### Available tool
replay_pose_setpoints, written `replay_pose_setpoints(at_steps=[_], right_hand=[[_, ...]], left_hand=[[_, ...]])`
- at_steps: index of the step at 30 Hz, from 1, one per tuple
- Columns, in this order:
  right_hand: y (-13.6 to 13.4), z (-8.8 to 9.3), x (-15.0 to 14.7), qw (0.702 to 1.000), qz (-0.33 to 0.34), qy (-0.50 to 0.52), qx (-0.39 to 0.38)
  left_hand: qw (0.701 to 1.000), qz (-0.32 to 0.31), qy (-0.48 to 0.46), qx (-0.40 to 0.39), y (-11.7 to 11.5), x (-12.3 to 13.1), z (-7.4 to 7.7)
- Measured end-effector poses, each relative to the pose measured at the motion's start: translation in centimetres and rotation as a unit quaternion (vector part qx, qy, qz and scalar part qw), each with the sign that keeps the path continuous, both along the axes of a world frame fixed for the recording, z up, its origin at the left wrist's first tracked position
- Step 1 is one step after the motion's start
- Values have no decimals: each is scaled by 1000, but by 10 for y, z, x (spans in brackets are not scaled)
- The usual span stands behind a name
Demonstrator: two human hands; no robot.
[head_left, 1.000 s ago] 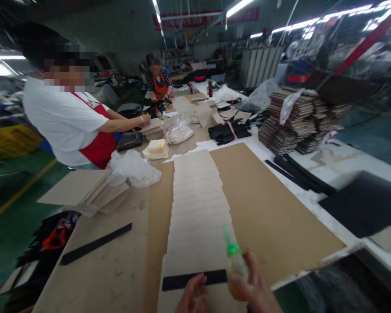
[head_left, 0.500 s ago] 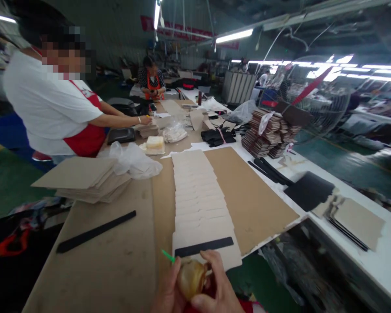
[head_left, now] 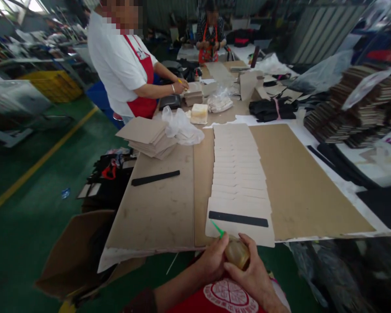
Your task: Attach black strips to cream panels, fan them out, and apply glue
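Observation:
Both hands are around a squat, yellowish translucent glue bottle [head_left: 237, 253] with a thin green nozzle [head_left: 217, 228], just off the table's near edge. My left hand [head_left: 214, 259] has its fingers closed at the nozzle side. My right hand [head_left: 254, 271] wraps the bottle's other side, thumb and forefinger showing. Right beyond them lies a row of overlapping pale cardboard sheets [head_left: 237, 174]. Across the nearest sheet rests a black strip [head_left: 238, 218]. Another black strip [head_left: 155, 178] lies on the brown board [head_left: 156, 213] to the left.
A stack of cardboard pieces [head_left: 145, 130] and a plastic bag [head_left: 182, 126] stand at the far left of the board. Bundled brown pieces [head_left: 355, 104] are piled at the right. A co-worker in a red apron [head_left: 143, 65] works at the table's left side. An open carton [head_left: 74, 252] sits below.
The view has swung left and down, so the table appears further right and more floor shows. Both hands still hold the glue bottle, now slightly nearer my body.

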State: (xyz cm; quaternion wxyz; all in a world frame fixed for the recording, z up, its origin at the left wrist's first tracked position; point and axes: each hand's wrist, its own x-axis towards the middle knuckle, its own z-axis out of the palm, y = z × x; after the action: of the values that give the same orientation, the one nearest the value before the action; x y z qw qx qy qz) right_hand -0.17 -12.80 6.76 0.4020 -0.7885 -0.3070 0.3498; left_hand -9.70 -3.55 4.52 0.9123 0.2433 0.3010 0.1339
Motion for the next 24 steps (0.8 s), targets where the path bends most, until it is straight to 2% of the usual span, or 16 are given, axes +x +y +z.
replay_pose_setpoints(at_steps=[3,7,9,11,13,15,16,17,18,20,22,24], right_hand=[[5,-5,2,998,-46,-6,41],[14,-2,12,994,-94,7,58],[18,0,21,994,-93,15,54],[21,2,33,994,-95,28,50],[23,3,46,991,-114,44,48],[27,2,58,988,-138,45,53],[29,2,63,987,-144,40,57],[32,1,67,987,-142,35,60],[36,1,71,989,-131,28,63],[46,-1,76,994,-85,-9,71],[58,-2,77,993,-24,-74,84],[70,-5,77,984,31,-141,100]], left_hand=[[997,43,-22,-53,4,11,2],[996,59,-26,-54,11,29,10],[997,47,-29,-52,12,37,11],[999,6,-41,-34,12,40,8],[998,-32,-13,43,12,38,0],[975,-24,97,200,17,30,-12],[940,-13,166,299,22,26,-20],[888,-8,224,402,28,21,-27],[827,-13,259,499,35,16,-34],[703,-48,266,658,51,10,-48],[604,-90,246,753,65,8,-58],[536,-117,250,798,74,8,-67]])
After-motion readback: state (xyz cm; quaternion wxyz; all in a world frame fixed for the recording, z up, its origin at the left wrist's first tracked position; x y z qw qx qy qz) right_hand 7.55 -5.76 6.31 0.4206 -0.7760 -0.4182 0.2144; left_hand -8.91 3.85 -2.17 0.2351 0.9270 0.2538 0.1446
